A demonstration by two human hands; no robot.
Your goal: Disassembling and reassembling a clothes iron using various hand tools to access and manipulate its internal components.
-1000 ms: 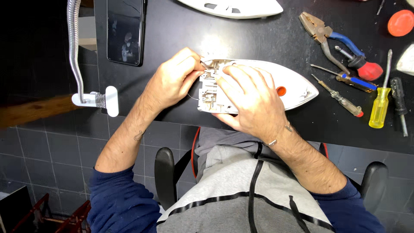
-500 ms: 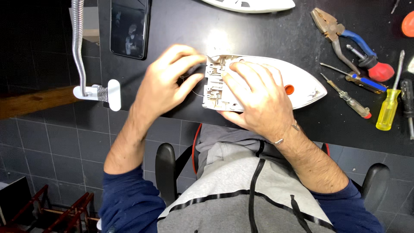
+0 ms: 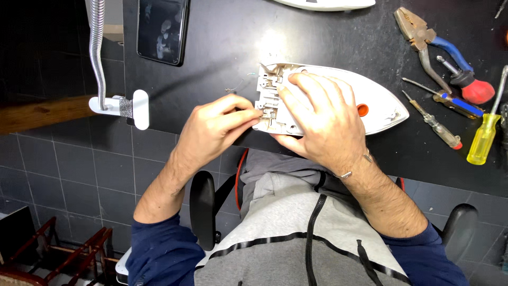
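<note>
My left hand [image 3: 214, 130] has slid down and back toward me. A moment ago it was up at the far corner of the iron [image 3: 378, 103]. Now its fingertips [image 3: 253, 112] are pressed together at the near part of the open end, right where the little metal parts [image 3: 269, 100] sit. It looks like I am pinching something tiny there, but I cannot see what it is. To me, that means I am done with the upper spot and am working on a lower piece now.

My right hand [image 3: 323, 119] has hardly moved. It lies flat and spread out on top of the iron, pushing it down so it does not slide. The iron lies on its side on the black tabletop [image 3: 222, 63], near the edge by my belly, pointed end to my right.

Some things are hard to see. My right hand covers the middle of the iron, so I cannot tell what is under it. A thin wire [image 3: 238, 85] by the open end is very faint. The lamp neck [image 3: 97, 47] goes up out of the picture, and only its clamp [image 3: 129, 107] shows fully. A white thing [image 3: 325, 4] at the top is cut off. The pliers [image 3: 423, 37], the screwdrivers [image 3: 484, 135] and the phone [image 3: 161, 29] lie well away from my hands.
</note>
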